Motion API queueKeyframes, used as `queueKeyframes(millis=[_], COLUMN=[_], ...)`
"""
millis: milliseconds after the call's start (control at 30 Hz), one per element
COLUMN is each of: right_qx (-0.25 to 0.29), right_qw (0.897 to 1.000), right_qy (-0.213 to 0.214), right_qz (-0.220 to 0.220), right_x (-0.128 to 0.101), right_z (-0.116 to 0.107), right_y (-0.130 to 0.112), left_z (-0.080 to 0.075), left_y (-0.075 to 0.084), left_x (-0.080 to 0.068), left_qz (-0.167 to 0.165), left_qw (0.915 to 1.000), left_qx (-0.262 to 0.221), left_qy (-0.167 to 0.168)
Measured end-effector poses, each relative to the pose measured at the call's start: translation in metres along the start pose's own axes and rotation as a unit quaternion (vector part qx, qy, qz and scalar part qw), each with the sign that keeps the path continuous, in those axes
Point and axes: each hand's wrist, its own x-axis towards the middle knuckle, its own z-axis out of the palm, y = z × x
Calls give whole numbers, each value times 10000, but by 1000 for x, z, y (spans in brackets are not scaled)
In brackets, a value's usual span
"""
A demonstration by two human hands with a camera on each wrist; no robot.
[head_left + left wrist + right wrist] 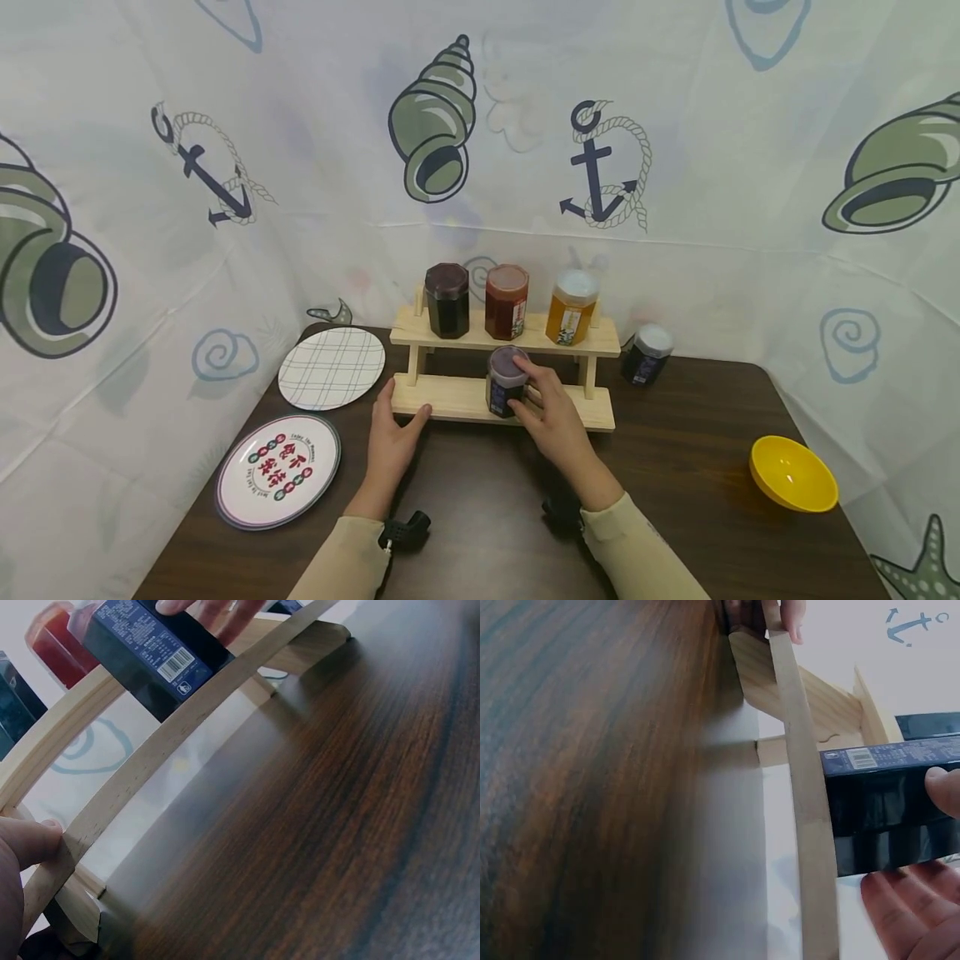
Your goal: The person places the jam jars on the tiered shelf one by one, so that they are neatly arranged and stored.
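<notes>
A two-tier wooden rack (457, 398) stands at the back of the table. My left hand (392, 442) grips the left end of its lower shelf, the thumb over the front edge in the left wrist view. On that lower shelf, near the middle, is a dark jar with a purple lid (504, 393). My right hand (551, 417) holds this jar from its right side; its blue label with a barcode (176, 666) shows in the left wrist view. Along the upper shelf stand a dark jar (447, 302), a red jar (507, 302) and an amber jar (572, 307).
Right of the rack, a dark jar with a whitish lid (647, 354) leans at an angle. A yellow bowl (793, 473) sits at the table's right edge. On the left lie a checked plate (332, 368) and a white plate with red characters (277, 471). Patterned cloth (510, 200) hangs behind.
</notes>
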Motion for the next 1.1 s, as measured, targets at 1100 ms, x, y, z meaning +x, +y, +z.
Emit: queueKeyframes(millis=[1100], right_qx=[-698], right_qw=[9415], right_qy=[3062], right_qz=[-1225], right_x=[4], right_z=[-101], right_y=[-37], left_z=[1], left_y=[-2], left_x=[0], left_qz=[35], left_qw=[10000], left_qx=[-35], left_qy=[47])
